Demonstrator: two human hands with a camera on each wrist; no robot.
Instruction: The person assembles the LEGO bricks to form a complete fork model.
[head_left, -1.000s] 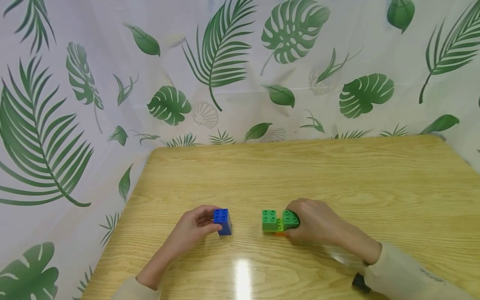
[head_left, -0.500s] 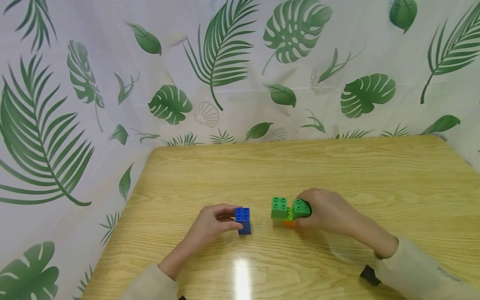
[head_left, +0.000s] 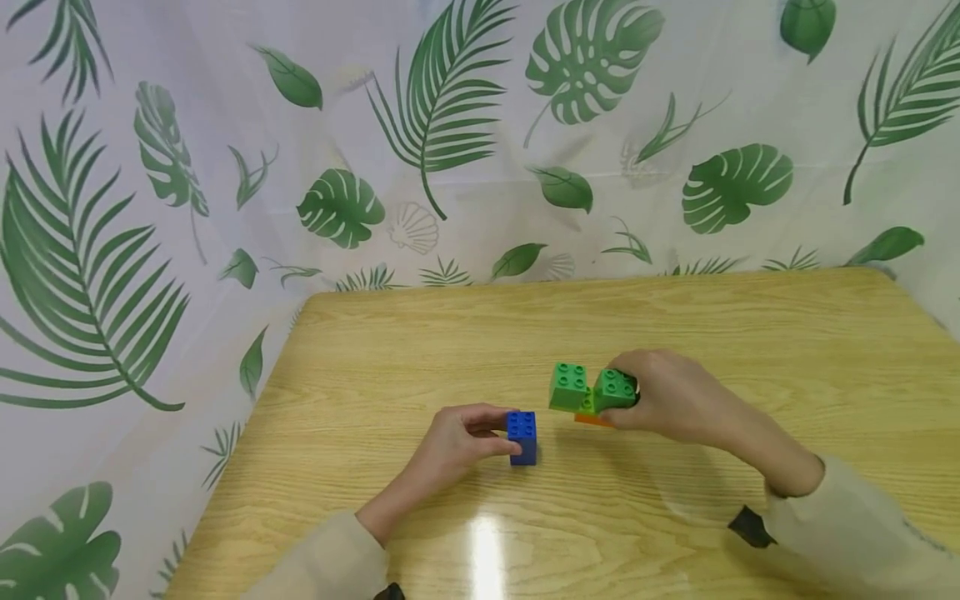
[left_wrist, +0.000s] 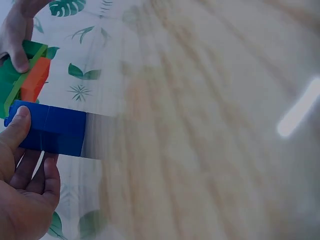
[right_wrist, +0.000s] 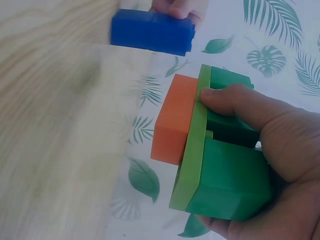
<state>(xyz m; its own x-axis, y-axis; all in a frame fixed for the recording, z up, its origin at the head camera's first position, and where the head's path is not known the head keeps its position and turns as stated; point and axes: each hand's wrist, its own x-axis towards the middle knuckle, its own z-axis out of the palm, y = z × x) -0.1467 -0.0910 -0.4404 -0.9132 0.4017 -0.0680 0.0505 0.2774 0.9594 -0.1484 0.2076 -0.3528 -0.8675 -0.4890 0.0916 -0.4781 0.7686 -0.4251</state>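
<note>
My left hand (head_left: 459, 443) pinches a stack of two blue toy building bricks (head_left: 523, 451), studs upward, between thumb and fingers. In the left wrist view the stack's lower end meets the wooden table (left_wrist: 200, 165). To the right, my right hand (head_left: 675, 398) grips a built piece. Two green bricks (head_left: 567, 388) sit apart on a light green plate (right_wrist: 191, 160), and an orange brick (right_wrist: 173, 120) is fixed underneath. This piece is held above the table, with the orange brick facing down. The palm hides part of the right green brick. A gap separates the two builds.
A white cloth (head_left: 465, 192) printed with green leaves hangs behind and left of the table. Dark straps (head_left: 752, 527) show by the sleeves. A bright reflection lies on the tabletop near the front.
My left hand has slid the blue stack rightward across the table, towards the built piece. My right hand has lifted that piece up and moved it slightly to the right and away from me.
</note>
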